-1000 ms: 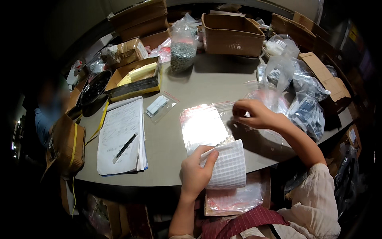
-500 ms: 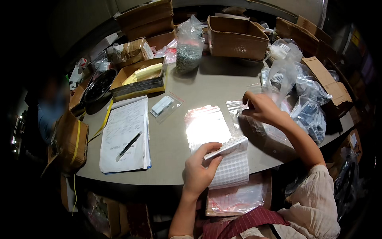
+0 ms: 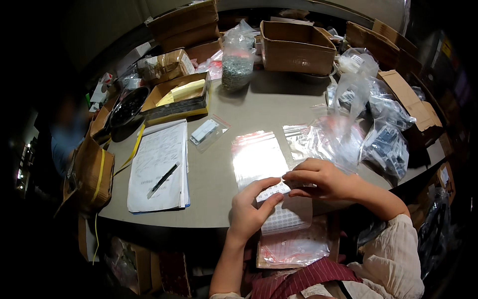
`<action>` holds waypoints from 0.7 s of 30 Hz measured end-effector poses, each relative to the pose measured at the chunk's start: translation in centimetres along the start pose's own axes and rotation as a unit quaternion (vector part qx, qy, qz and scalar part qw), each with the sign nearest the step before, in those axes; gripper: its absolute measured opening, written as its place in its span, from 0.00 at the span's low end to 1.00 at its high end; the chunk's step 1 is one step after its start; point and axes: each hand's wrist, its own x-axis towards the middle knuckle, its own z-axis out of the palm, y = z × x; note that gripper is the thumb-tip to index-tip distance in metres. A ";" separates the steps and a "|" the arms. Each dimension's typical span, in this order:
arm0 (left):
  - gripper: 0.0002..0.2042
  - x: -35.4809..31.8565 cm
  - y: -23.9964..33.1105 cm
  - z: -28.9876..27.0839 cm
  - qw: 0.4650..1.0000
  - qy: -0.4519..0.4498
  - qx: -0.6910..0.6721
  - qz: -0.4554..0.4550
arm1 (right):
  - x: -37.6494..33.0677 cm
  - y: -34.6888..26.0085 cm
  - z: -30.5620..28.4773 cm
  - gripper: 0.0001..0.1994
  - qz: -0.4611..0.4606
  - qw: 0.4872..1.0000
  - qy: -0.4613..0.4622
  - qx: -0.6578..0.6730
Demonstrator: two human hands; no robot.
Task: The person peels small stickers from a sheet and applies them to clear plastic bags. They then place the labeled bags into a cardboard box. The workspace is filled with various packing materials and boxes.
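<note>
Cluttered with cardboard boxes and plastic bags, our grey worktop (image 3: pixel 279 104) carries a clear zip bag (image 3: pixel 257 157) near its front edge. Our left hand (image 3: pixel 249 209) grips a white sticker sheet (image 3: pixel 285 212) there, while our right hand (image 3: pixel 318 177) pinches its top edge.

A grey worktop (image 3: pixel 279 107) carries a paper stack with pen (image 3: pixel 158 167) at nine o'clock, clear zip bags (image 3: pixel 256 157) centrally, and cardboard boxes (image 3: pixel 296 47) at twelve.

Right hand (image 3: pixel 318 178) now back from the bag pile, fingers (image 3: pixel 294 175) (pinching) at the sticker sheet (image 3: pixel 284 214).
</note>
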 end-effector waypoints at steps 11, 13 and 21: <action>0.10 -0.4 0.6 0.1 0.999 0.011 0.032 0.017 | -0.7 -0.8 0.2 0.17 0.021 0.998 0.003 0.051; 0.10 -0.5 0.4 0.2 1.000 0.016 0.020 0.009 | -0.6 -0.8 0.3 0.17 0.012 0.999 0.013 0.050; 0.09 -0.8 -0.4 0.0 0.999 0.045 0.014 0.027 | -1.4 -1.2 0.6 0.12 0.112 0.989 -0.014 0.092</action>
